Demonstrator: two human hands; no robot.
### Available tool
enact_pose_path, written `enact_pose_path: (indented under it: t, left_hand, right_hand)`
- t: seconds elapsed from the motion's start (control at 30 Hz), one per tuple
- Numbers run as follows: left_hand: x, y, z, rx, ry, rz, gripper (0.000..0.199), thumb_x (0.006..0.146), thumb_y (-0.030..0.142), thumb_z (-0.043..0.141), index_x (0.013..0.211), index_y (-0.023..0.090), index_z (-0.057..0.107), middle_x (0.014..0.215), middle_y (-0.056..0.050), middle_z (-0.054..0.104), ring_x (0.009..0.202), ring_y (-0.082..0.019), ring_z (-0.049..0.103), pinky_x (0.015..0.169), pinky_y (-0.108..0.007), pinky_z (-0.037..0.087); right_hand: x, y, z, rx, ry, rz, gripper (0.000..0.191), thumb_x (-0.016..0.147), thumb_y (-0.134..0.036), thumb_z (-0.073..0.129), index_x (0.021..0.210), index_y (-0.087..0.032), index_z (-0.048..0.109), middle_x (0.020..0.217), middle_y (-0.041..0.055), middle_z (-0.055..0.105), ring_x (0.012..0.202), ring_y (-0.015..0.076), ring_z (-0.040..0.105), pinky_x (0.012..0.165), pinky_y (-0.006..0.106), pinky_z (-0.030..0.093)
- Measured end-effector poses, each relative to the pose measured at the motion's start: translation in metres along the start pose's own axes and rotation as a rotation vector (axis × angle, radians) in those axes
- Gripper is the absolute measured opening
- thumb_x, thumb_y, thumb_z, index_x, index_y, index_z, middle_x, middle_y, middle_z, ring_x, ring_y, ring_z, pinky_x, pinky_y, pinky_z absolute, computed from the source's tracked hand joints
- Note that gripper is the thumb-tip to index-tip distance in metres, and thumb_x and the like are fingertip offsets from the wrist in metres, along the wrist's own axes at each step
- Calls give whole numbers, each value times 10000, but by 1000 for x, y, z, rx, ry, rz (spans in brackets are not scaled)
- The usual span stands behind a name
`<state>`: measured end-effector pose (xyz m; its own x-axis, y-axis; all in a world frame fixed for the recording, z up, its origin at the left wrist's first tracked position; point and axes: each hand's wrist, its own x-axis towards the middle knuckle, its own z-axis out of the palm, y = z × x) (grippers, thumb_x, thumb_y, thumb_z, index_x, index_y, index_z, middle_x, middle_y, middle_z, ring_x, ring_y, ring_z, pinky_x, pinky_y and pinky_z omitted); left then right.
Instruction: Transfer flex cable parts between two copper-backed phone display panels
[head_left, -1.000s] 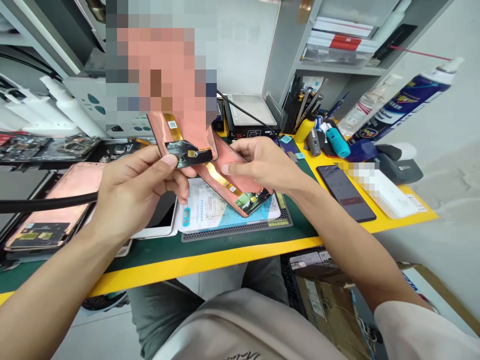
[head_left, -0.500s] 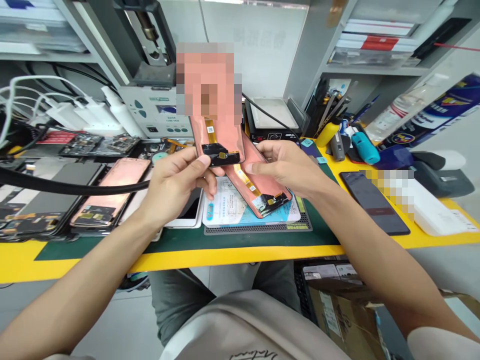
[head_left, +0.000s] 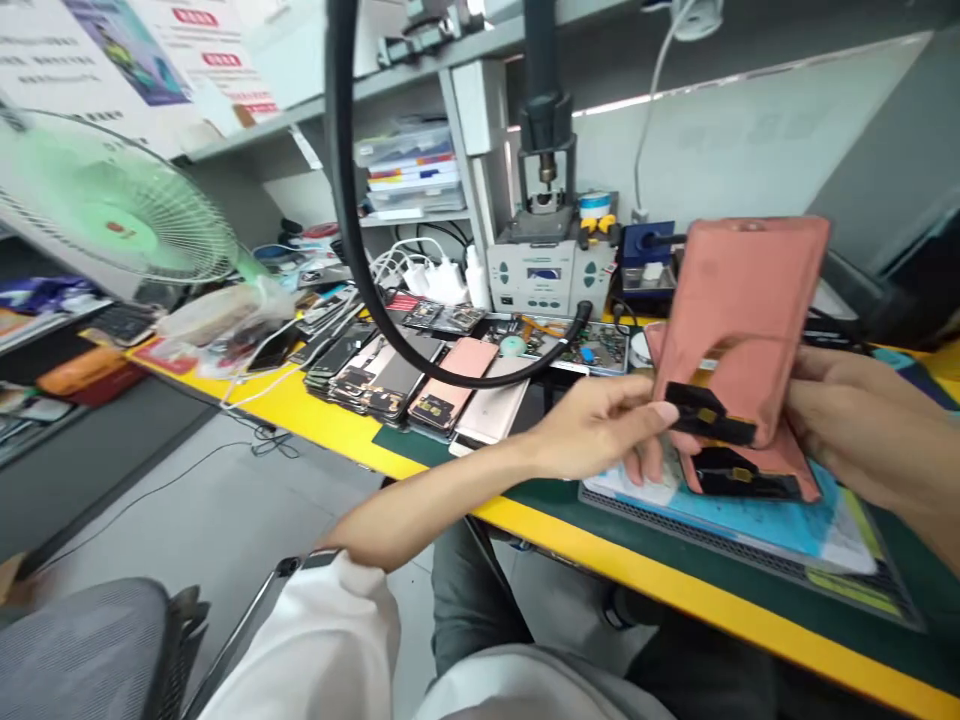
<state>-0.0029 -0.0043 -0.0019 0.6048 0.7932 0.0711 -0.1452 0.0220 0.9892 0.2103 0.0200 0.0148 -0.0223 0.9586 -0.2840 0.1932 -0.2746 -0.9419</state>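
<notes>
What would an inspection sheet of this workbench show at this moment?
Surface: yellow bench with a green mat and blue paper on it.
Things in hand: a pink-backed phone screen held up; a second screen lies on the paper beneath it.
Clutter: a row of phones and circuit boards farther along the bench.
Hands: left hand pinches the raised screen's black end; right hand holds its side.
Cables: black hose arcing above the bench; white charger cables behind.
Surroundings: green fan, shelves, chair.
</notes>
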Motion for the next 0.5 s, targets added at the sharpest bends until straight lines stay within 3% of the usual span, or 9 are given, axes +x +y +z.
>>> enact_pose_path:
  t: [0.17, 0.37, 0.5]
  left_hand:
    - [0, 1, 3, -48, -12, -50, 170, 960, 211, 507, 828, 126, 571, 679, -16, 658, 521, -77, 579, 522, -188, 497]
    - [2, -1, 0, -40, 3, -79, 149, 961, 201, 491, 855, 124, 560, 831, -68, 703, 528, -61, 569, 519, -174, 509]
    - [3, -4, 0, -57, 5, -52, 194, 955, 230, 512, 786, 136, 524, 792, -47, 683, 536, -73, 586, 494, -184, 504]
  right_hand:
    - [1, 2, 2, 10, -23, 63, 242, 586, -259, 709, 823, -298, 741, 618, 137, 646, 340, 180, 480, 317, 349, 287]
    - [6, 5, 4, -8, 16, 86, 159, 576, -259, 679, 723, -303, 721, 612, 162, 643, 396, 205, 518, 355, 366, 316]
    - [11, 10, 0, -48, 30, 33, 255, 506, -167, 657, 705, -310, 727, 664, 152, 660, 465, 196, 544, 430, 385, 374]
